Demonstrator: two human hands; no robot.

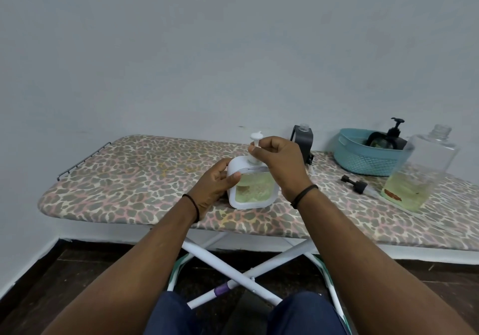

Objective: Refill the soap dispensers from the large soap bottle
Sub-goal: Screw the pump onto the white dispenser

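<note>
The white dispenser (250, 184) stands upright near the middle of the leopard-print ironing board (129, 179), its window showing pale green soap most of the way up. The left hand (212, 187) wraps its side, thumb on the front. The right hand (280, 163) pinches the pump (255, 144) by its stem just above the neck. It looks like the pump is being seated or screwed. To do it well, keep the stem plumb, hold the body firmly against the board, and turn gently so the threads catch without squeezing soap out. The big bottle (420, 169) stands uncapped, well apart on the right, beside a blue basket (363, 158).
</note>
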